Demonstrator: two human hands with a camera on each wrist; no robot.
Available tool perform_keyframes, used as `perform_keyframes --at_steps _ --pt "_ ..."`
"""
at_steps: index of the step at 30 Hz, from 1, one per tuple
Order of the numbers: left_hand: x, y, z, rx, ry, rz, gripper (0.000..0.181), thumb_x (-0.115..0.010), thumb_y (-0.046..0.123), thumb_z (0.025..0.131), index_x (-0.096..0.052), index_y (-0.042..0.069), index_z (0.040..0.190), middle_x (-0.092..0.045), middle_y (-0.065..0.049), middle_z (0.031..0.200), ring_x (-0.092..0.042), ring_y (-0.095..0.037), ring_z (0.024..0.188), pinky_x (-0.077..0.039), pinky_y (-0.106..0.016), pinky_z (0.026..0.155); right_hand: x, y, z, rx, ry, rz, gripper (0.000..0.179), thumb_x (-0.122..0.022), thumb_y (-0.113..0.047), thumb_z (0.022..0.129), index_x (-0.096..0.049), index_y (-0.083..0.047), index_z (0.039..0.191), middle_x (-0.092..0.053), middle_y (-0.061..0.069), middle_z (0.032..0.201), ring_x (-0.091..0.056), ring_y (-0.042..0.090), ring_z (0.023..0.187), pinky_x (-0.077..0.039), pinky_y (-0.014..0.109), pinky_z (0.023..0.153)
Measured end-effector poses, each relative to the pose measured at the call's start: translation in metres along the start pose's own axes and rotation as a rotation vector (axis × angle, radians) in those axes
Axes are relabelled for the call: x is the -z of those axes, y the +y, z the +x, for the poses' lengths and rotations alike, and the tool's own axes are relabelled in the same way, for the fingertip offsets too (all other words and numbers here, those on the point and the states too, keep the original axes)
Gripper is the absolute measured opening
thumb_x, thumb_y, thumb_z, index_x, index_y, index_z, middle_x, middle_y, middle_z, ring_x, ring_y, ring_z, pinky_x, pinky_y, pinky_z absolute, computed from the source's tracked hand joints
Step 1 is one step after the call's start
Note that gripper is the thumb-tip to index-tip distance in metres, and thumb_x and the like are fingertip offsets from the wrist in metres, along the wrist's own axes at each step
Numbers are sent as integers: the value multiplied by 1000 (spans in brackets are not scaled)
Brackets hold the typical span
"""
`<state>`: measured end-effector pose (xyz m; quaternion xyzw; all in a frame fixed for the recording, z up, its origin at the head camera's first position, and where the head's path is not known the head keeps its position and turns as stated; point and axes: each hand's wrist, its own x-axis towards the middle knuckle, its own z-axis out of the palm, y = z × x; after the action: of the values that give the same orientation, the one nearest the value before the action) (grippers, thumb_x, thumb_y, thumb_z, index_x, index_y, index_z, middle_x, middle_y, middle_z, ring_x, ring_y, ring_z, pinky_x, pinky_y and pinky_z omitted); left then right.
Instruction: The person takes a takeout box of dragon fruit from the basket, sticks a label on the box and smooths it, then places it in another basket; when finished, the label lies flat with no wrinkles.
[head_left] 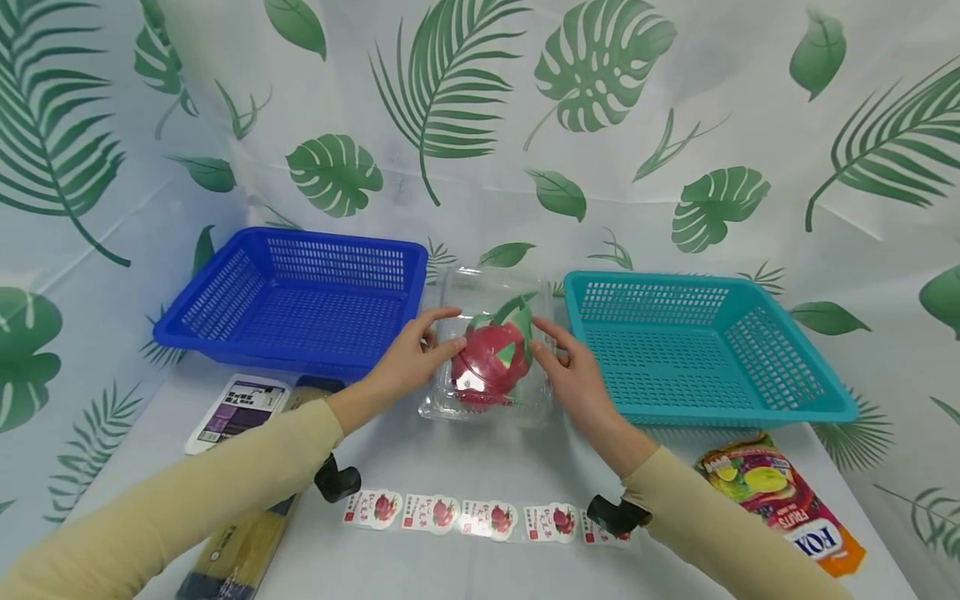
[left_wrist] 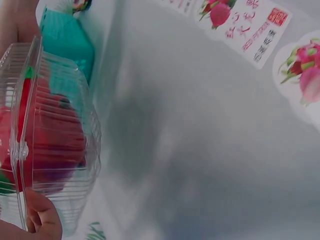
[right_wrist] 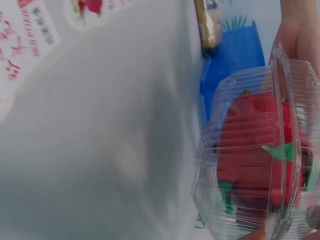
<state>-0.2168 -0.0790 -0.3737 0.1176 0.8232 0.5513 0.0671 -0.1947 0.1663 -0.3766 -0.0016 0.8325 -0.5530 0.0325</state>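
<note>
A clear plastic clamshell box [head_left: 437,407] with a red dragon fruit [head_left: 486,360] inside is between my two hands, at the middle of the table. Green leafy tips show on the fruit through the plastic. My left hand [head_left: 408,357] grips the box's left side, with thumb and fingers at the rim in the left wrist view. On the opposite side, my right hand [head_left: 579,385] grips the edge, its fingertips low in the right wrist view. Lid and base rims lie close together along the clamshell [right_wrist: 201,172] there.
A blue basket [head_left: 300,360] stands at back left and a teal basket [head_left: 720,417] at back right. Dragon fruit stickers [head_left: 489,518] lie in a row in front. A noodle pack [head_left: 240,550] and a white-and-purple pack [head_left: 238,410] lie left, a Fox's fruit candy bag [head_left: 783,504] right.
</note>
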Motion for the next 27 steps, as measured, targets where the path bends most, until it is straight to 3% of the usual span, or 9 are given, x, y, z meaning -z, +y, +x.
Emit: perform_keyframes --at_steps 3,5,8,11,18,22,27 --pt "-5 -4 -3 5 12 15 51 -64 29 96 -48 23 143 -42 -6 88 -42 -19 74 -38 -28 60 -3 5 -3 -8 -9 9 49 -53 -38 101 -43 -28 148 -48 13 130 -49 25 86 -42 31 70" --pt "-8 -8 -5 9 19 25 51 -65 28 95 -48 21 143 -42 -6 90 -42 -19 75 -38 -28 61 -4 8 -5 -13 -14 9 49 -53 -37 101 -43 -28 148 -54 12 109 -47 21 79 -42 30 67" --pt "-12 -12 -8 5 25 32 52 -66 26 95 -49 19 143 -43 -7 91 -42 -19 76 -38 -28 62 -7 11 -8 -11 -20 15 47 -53 -36 101 -45 -27 147 -47 8 78 -42 20 66 -39 30 61" --pt "-14 -14 -11 12 31 40 51 -66 25 94 -50 20 143 -45 -7 92 -42 -19 78 -38 -29 62 -9 15 -10 1 -29 15 47 -53 -34 101 -45 -25 147 -43 4 70 -40 18 62 -38 29 58" --pt "-20 -23 -12 30 29 56 51 -68 26 93 -51 22 141 -43 -4 81 -43 -18 72 -38 -28 59 -12 25 -11 -15 -54 8 46 -51 -33 103 -45 -25 147 -47 10 89 -40 18 64 -38 30 59" --pt "-22 -26 -14 -1 27 45 51 -68 21 92 -52 15 140 -40 -2 67 -41 -15 61 -36 -26 53 -13 32 -10 -29 -68 0 46 -51 -32 103 -44 -26 147 -51 12 108 -44 19 73 -39 31 64" --pt "-24 -28 -14 -1 22 29 51 -68 20 92 -52 13 140 -39 -1 65 -40 -14 58 -34 -25 51 -13 36 -11 -31 -92 11 46 -50 -30 104 -43 -24 148 -49 12 122 -42 20 71 -38 31 65"
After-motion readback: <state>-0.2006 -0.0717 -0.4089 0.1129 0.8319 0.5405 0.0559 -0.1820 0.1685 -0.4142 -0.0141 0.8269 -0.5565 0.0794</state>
